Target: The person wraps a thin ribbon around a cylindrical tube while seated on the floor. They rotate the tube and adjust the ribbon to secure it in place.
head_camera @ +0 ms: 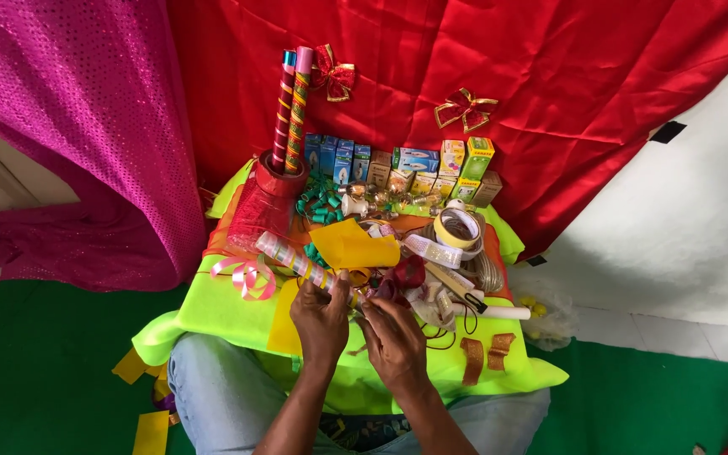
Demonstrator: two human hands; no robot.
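Striped wrapped roll [301, 265], slanted on bright yellow-green cloth [212, 307]

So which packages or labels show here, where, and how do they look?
Blue boxes: small upright row at the table's back.
Flat blue box: lying right of them.
Yellow box: upright, further right.
Green box: upright, far right.
Brown boxes: low, beneath.
No screens or signs.
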